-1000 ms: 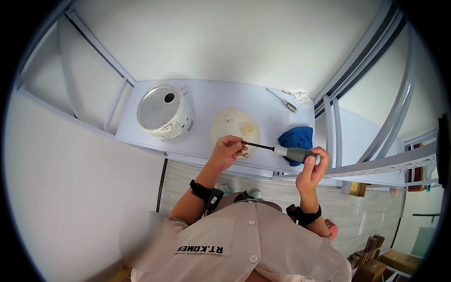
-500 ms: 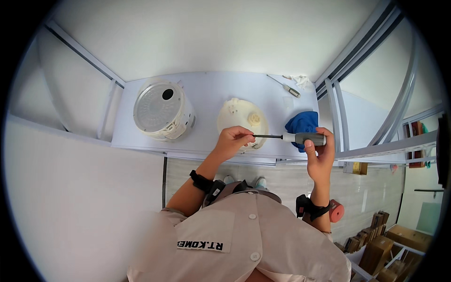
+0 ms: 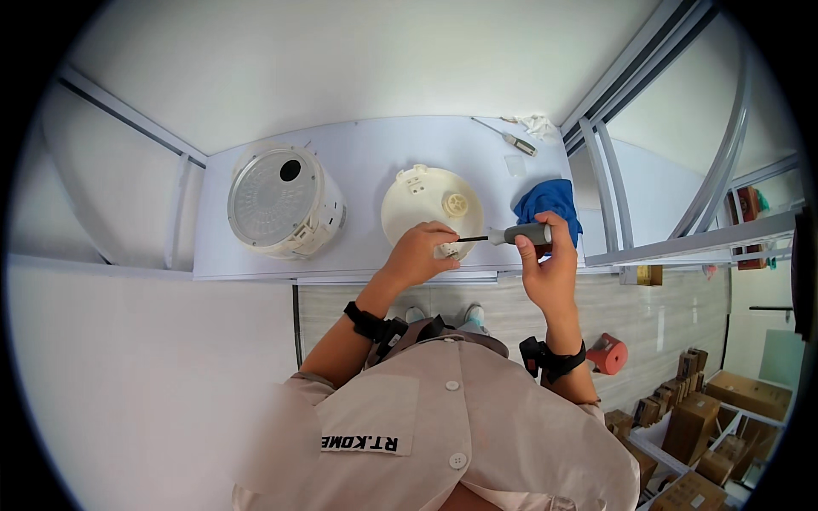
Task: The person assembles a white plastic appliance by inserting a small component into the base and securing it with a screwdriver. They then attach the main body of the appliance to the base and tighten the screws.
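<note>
My right hand [image 3: 550, 264] grips the grey handle of a screwdriver [image 3: 520, 235], held level with its dark shaft pointing left. My left hand [image 3: 419, 253] is closed at the shaft's tip, its fingers bent around something too small to make out. Beneath and just beyond my hands lies a cream, shallow round cover [image 3: 409, 209] with clips on its rim. Inside it sits a small round wheel-like piece [image 3: 456, 204]. A crumpled blue cloth [image 3: 547, 202] rests right behind the screwdriver handle.
A white drum-shaped appliance [image 3: 273, 204] with a translucent top stands on the left of the white table [image 3: 358, 153]. At the back right lie a second screwdriver [image 3: 518, 144], white crumpled tissue [image 3: 537, 126] and a small clear piece [image 3: 515, 165]. Metal frame posts [image 3: 609, 187] border the right.
My right hand and the screwdriver have shifted left and slightly up in view. My left hand stays by the shaft's tip, with its thumb lower. The view has shifted slightly.
</note>
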